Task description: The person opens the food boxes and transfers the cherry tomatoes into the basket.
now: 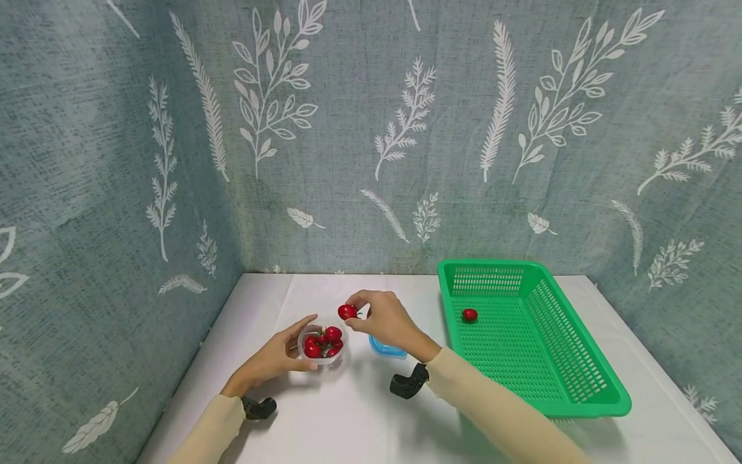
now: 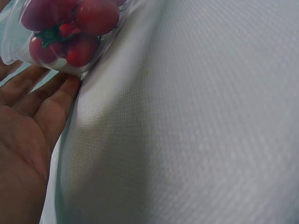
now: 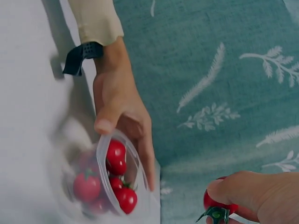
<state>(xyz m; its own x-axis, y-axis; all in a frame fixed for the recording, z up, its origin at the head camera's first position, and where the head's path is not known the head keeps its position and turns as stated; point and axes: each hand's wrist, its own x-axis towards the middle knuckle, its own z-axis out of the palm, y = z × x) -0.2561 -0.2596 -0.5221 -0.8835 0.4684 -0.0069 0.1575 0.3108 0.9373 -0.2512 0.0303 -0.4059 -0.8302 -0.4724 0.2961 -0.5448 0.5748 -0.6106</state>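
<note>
My left hand [image 1: 272, 354] holds the side of a clear plastic tub [image 3: 101, 158], thumb near the rim and fingers round the far side. Inside lie several red cherry tomatoes [image 1: 313, 350], some with green stems. In the left wrist view, fingers [image 2: 58, 100] touch the wall of the tub. Just above and right of the tub, my right hand [image 1: 387, 317] pinches a single cherry tomato [image 1: 347, 312] between thumb and fingers. Its green stem [image 3: 217, 214] shows in the right wrist view.
Under my right hand sits a blue lid [image 1: 387, 350], partly hidden. A green slotted basket [image 1: 621, 403] stands to the right with one cherry tomato [image 1: 469, 315] in it. White cloth [image 1: 348, 425] covers the table; patterned fabric [image 1: 359, 129] hangs behind and at the sides.
</note>
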